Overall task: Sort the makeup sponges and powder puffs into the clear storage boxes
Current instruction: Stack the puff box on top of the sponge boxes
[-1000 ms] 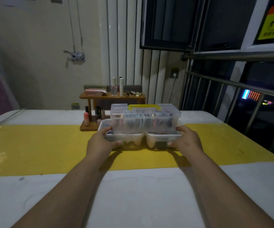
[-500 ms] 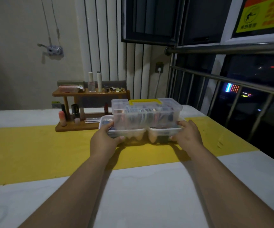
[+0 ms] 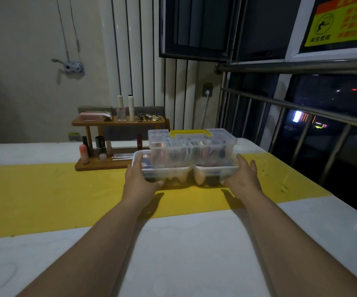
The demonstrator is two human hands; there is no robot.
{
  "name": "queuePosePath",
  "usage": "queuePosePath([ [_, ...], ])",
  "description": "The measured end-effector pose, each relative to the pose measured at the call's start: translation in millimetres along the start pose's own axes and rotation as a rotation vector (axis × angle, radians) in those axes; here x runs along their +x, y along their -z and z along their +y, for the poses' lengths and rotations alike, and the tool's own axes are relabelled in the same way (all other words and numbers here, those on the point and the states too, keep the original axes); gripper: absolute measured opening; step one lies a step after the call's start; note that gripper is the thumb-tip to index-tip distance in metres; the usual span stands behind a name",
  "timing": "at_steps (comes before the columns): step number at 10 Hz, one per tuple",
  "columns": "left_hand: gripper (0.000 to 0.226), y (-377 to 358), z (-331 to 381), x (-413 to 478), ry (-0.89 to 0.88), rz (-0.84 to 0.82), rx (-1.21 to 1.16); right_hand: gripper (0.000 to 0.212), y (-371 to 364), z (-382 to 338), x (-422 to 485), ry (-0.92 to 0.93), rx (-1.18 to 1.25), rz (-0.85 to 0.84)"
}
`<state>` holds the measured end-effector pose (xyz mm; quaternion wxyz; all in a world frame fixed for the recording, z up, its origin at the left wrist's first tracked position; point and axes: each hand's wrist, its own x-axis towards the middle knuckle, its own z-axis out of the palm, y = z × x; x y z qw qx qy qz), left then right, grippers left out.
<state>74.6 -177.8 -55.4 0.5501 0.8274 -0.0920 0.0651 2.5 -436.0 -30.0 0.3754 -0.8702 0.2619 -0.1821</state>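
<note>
Head view: clear boxes (image 3: 191, 150) are gripped at 9 o'clock by left hand (image 3: 139, 181) — touched at 3 o'clock by straight-fingered right hand (image 3: 244, 176).

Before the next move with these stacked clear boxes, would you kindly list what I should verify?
1. Left hand grip on the left shallow clear plastic tray: thumb over rim, ok.
2. Right hand on the right shallow clear plastic tray: fingers straight against its end, not curled; not ok for lifting.
3. Clear lidded box with yellow handle sits level across both trays: ok.
4. Trays resting on the yellow table runner: cannot tell.
5. Wooden cosmetics shelf clear of the left tray: cannot tell, it stands close behind.
</note>
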Motion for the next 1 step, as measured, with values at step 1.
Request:
queuePosePath([
  [1, 0.107, -0.6, 5.6, -7.0, 0.011, 0.081, 0.128, 0.096, 3.5, -3.4, -5.8, -0.005, -0.013, 0.057],
])
